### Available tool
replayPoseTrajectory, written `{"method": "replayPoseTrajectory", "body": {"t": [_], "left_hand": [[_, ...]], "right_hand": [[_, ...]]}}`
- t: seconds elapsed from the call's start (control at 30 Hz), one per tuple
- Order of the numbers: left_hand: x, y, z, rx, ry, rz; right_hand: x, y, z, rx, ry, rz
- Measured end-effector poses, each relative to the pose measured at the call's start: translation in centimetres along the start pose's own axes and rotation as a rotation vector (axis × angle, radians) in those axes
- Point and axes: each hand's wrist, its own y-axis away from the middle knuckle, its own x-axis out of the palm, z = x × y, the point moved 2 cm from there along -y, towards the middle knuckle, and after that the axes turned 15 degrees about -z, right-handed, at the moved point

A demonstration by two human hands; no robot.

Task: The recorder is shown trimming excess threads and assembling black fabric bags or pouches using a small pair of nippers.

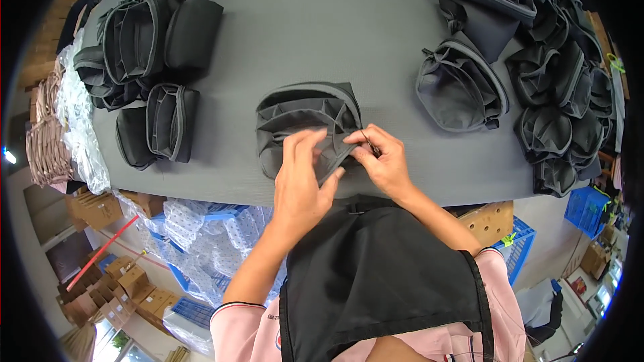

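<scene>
A black zippered pouch [305,106] with inner dividers lies open on the dark table, just in front of me. Over its near left part is my left hand [298,177], thumb apart from the fingers, fingertips blurred by motion. My right hand [386,164] pinches the pouch's right edge between thumb and fingers. A small dark piece shows at those fingers, too small to name.
More black pouches stand at the left [134,43] and in a heap at the right [543,80]. One open pouch [463,87] sits apart, nearer the middle. Blue crates [516,248] and clear plastic wrap [201,234] are below the table's near edge.
</scene>
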Motion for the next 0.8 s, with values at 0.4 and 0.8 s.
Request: {"method": "replayPoseTrajectory", "body": {"t": [0.4, 0.8], "left_hand": [[1.4, 1.7, 4.5, -0.611, 0.294, 0.646], [4.7, 2.7, 4.9, -0.877, 0.874, 0.463]], "right_hand": [[-3.0, -2.4, -0.9, -0.051, 0.133, 0.715], [-5.6, 3.1, 2.5, -0.101, 0.408, -0.072]]}}
